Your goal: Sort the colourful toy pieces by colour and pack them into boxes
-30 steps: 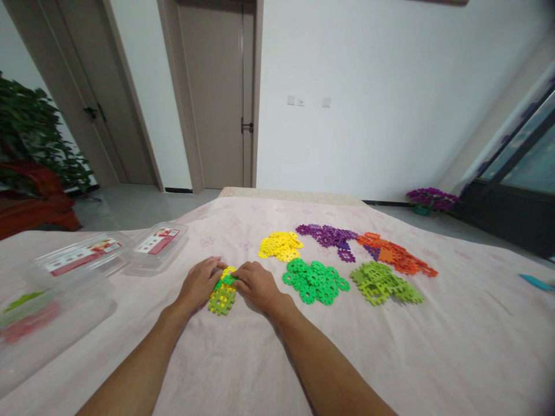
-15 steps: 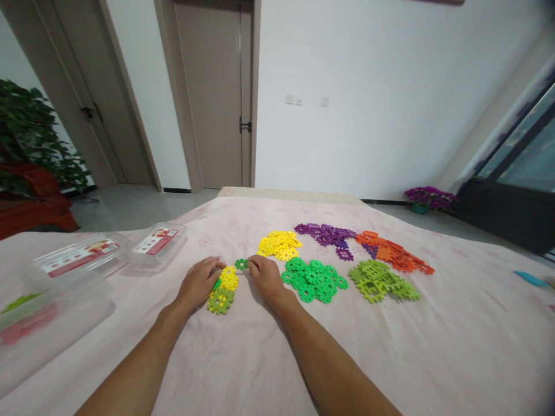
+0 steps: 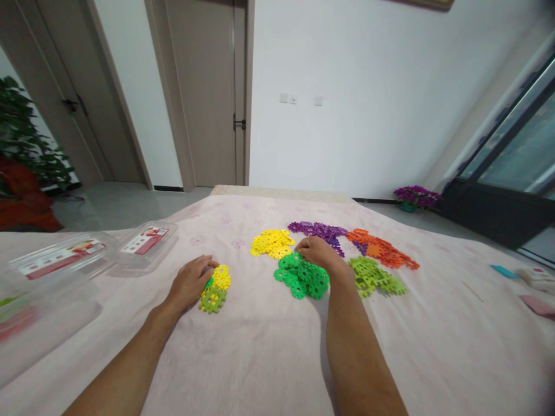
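Observation:
My left hand [image 3: 191, 281] rests on the cloth, its curled fingers gripping the left edge of a small cluster of interlocking plastic pieces. Yellow discs [image 3: 222, 277] and an olive-green square piece [image 3: 213, 300] show in this cluster, with a bit of green by the fingers. My right hand [image 3: 319, 254] is over the back of a pile of green notched discs [image 3: 299, 278]. Its fingertips are pinched on a green disc at the pile's upper edge, partly hidden by the hand.
Behind lie piles of yellow discs [image 3: 272, 242], purple pieces [image 3: 318, 230] and orange pieces [image 3: 385, 252]. Lime-green squares [image 3: 373, 276] lie right of my wrist. Clear plastic boxes [image 3: 145, 245] stand at left. A blue object [image 3: 503, 271] lies at far right.
My right hand has moved right, from beside the cluster with a green disc in its fingers to the green pile. My left hand stays by the cluster. The view has shifted slightly right.

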Available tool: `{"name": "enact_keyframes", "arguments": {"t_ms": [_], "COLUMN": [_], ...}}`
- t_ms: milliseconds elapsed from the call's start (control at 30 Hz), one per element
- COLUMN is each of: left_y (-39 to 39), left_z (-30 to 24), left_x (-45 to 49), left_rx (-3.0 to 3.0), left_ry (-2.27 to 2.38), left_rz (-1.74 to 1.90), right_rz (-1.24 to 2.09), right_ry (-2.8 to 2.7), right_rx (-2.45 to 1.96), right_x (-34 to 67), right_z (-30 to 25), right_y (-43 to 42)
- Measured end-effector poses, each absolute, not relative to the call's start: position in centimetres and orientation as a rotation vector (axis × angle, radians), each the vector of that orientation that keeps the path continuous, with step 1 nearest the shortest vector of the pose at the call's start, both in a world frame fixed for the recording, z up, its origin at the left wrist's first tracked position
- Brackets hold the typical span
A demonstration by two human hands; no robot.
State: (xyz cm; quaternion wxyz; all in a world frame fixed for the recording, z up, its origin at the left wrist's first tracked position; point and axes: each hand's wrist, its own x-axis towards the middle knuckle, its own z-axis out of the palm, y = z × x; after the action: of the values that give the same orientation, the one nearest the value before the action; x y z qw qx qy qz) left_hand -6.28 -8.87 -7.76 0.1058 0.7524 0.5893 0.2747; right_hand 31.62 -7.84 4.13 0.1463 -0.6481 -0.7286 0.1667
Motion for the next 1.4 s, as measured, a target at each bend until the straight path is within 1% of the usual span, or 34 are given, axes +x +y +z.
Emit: {"name": "enact_keyframes", "arguments": {"t_ms": [133, 267, 433, 633, 900, 1133, 1200, 1267, 1400], "left_y": [-8.8, -9.0, -9.1, -8.8, -8.6, -8.5, -8.5, -8.5, -8.6], "left_z": [-7.8, -7.5, -7.5, -7.9, -8.2, -8.2, -8.2, -8.2, -8.1], "left_x": [-6.3, -6.1, -6.1, -6.2, -6.4, -6.3, -6.3, -6.4, -6.3], "left_rx": [2.218, 2.199, 2.175, 2.201, 2.2, 2.196, 2.195, 2.192, 2.187], "left_ry": [1.749, 1.758, 1.756, 1.734, 1.744, 1.739, 1.734, 1.732, 1.748], "left_rz": [0.79, 0.8, 0.824, 0.831, 0.827, 0.842, 0.837, 0.833, 0.838], "right_rz": [0.367, 0.358, 0.477, 0.456, 0.334, 0.383, 0.396, 0.399, 0.454], "right_ry": [-2.136, -2.222, -2.37, -2.469, -2.582, -2.522, -2.503, -2.434, -2.101], "right_rx": [-1.967, -1.725, -1.4, -1.215, -1.138, -1.011, -1.044, -1.17, -1.447], "right_x": [32.3, 29.1, 22.4, 17.1, 16.1, 16.5, 16.5, 16.4, 16.8], "right_z": [5.1, 4.8, 1.8, -2.1, -3.5, -4.3, -4.4, -4.4, -4.6], "right_y": [-8.5, -8.2, -8.0, -9.4, -10.1, -9.4, -9.3, -9.3, -8.5]}}
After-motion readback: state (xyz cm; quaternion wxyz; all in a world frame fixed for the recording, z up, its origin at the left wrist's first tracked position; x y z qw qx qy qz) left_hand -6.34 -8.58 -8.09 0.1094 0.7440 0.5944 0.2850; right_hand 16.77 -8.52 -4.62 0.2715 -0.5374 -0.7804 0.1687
